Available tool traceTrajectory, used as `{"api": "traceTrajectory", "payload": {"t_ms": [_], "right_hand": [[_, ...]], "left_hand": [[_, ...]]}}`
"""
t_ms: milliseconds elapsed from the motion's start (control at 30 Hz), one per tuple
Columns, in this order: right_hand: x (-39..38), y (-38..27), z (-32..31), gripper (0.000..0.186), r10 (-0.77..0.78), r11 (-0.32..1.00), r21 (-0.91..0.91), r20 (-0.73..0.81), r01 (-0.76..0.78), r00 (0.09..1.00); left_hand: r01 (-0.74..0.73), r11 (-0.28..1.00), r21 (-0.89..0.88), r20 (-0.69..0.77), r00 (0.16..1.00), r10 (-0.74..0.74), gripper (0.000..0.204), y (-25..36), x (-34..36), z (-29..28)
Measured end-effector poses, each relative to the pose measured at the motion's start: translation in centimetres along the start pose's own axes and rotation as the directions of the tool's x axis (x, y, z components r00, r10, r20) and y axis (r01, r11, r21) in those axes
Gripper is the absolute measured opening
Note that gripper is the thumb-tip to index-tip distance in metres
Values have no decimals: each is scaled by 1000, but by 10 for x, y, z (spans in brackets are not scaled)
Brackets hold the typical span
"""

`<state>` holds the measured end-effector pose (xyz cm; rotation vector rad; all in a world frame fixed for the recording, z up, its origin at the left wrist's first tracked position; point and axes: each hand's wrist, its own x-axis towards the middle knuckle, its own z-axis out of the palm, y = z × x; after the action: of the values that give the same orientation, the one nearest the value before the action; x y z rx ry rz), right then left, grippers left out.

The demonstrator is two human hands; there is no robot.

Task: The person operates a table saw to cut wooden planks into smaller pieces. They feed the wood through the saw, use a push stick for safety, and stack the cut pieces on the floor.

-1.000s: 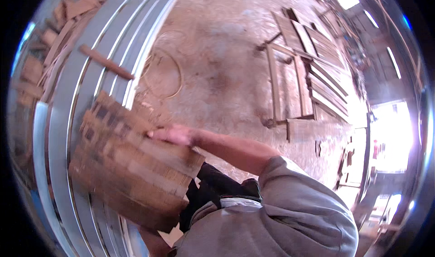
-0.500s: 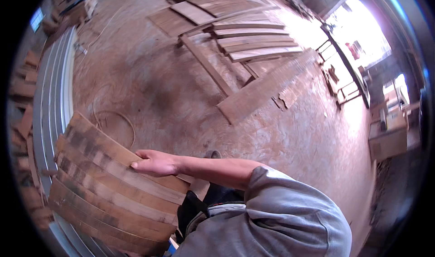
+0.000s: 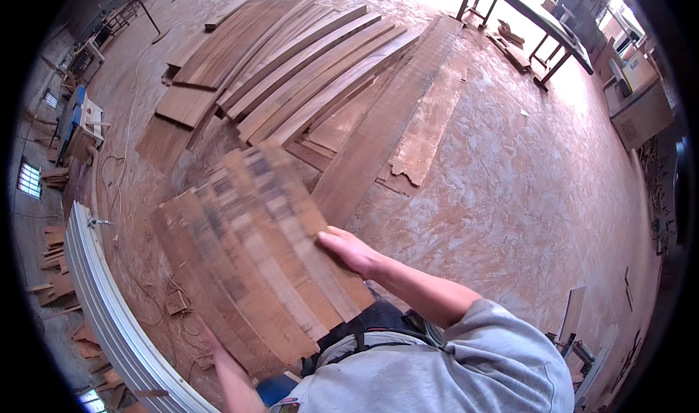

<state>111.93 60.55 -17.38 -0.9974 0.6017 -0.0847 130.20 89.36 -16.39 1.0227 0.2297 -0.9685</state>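
Observation:
A broad load of wooden boards [image 3: 255,245], side by side with uneven ends and dark smudges on several, is held in front of my body. My right hand [image 3: 348,253] grips its right edge, thumb on top and fingers partly hidden at the side. Along the opposite edge is my left hand [image 3: 209,336], largely covered by the boards; its fingers are hidden underneath. The far end of the load is blurred by motion and comes close to planks [image 3: 313,71] laid out on the floor.
One long wide board [image 3: 386,122] lies to the right of the planks, beside a ragged-edged sheet [image 3: 429,133]. A white ridged metal rail [image 3: 109,296] runs along my left, with wood scraps [image 3: 54,289] beyond it. A dark-topped table [image 3: 524,9] stands at far right.
My view and body have turned left, toward the laid-out planks. The boards have swung away from the metal rail, and my left forearm has come into view at their left edge.

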Motion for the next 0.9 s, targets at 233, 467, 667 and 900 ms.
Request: {"api": "traceTrajectory", "payload": {"t_ms": [233, 467, 667, 900], "right_hand": [[-2, -13, -77, 43, 39, 962, 268, -288, 41, 957], [25, -48, -110, 51, 119, 914, 398, -447, 78, 887], [57, -70, -157, 52, 150, 912, 408, -412, 34, 899], [53, -66, -185, 52, 297, 873, 467, -278, -142, 914]], "left_hand": [[131, 976, 176, 192, 968, -164, 75, 13, 115, 104], [206, 919, 336, 356, 876, -326, 76, 23, 211, 173], [220, 931, 292, 344, 884, -317, 76, 18, 254, 211], [311, 940, 143, 239, 910, -338, 68, -2, 239, 208]]}}
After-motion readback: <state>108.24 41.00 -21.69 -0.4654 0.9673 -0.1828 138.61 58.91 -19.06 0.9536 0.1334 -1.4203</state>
